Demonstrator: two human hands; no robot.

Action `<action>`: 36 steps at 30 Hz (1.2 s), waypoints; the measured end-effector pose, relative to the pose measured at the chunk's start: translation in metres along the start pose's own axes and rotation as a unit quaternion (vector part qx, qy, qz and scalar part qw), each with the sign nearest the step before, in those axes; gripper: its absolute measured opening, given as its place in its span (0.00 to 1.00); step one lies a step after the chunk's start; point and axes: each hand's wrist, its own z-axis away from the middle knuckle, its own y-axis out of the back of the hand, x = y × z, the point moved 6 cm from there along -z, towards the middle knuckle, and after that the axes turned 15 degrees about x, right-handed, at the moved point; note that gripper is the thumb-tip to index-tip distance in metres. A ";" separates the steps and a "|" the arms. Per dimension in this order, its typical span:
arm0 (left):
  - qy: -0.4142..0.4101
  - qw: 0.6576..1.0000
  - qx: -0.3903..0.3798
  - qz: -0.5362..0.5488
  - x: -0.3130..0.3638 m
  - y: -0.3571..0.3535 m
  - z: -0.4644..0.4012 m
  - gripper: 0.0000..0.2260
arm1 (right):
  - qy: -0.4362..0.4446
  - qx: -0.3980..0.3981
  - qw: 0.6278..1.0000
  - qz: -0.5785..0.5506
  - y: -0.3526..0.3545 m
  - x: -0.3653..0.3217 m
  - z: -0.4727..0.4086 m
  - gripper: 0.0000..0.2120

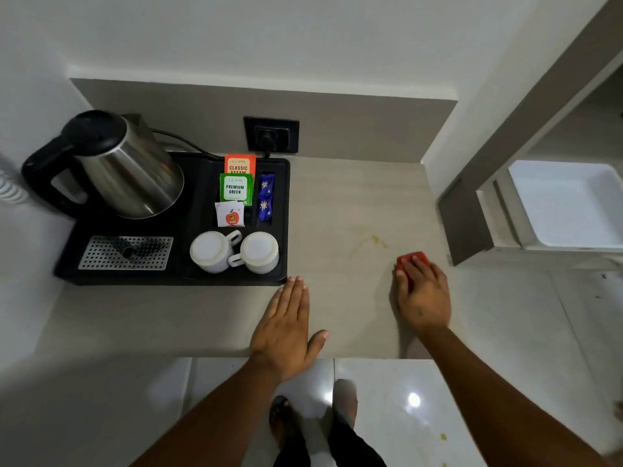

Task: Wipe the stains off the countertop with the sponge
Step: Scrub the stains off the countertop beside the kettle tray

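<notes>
A yellowish stain (372,242) with a faint ring marks the beige countertop (337,203) right of the tray. The red sponge (412,258) lies on the counter near its right edge, just right of and below the stain. My right hand (423,294) presses down on the sponge, fingers covering its near half. My left hand (286,328) lies flat on the counter with fingers together and thumb spread, its fingertips near the tray's front right corner.
A black tray (285,230) on the left holds a steel kettle (124,166), two upturned white cups (236,252), tea sachets (236,188) and a drip grate (126,252). A wall socket (271,134) sits behind. The counter ends at right by an open white drawer (569,203).
</notes>
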 end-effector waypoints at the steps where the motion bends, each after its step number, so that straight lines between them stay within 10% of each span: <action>1: 0.003 1.000 0.005 0.004 0.000 0.001 0.000 0.42 | -0.007 0.004 1.000 0.000 -0.004 -0.011 -0.002 0.23; 7: 0.014 0.999 0.044 0.029 -0.001 0.000 0.000 0.41 | 0.198 -0.067 0.978 -0.020 -0.010 -0.041 0.078 0.20; 17: 0.011 0.996 0.070 0.053 -0.001 0.000 -0.002 0.40 | 0.082 -0.011 0.996 -0.015 -0.022 -0.039 -0.098 0.26; 28: 0.012 0.994 0.088 0.060 0.001 0.008 -0.003 0.41 | 0.407 -0.154 0.895 -0.101 -0.015 -0.033 0.037 0.18; 36: 0.012 0.996 0.075 0.044 0.001 0.006 -0.004 0.41 | 0.255 -0.088 0.962 -0.032 -0.022 -0.001 -0.091 0.24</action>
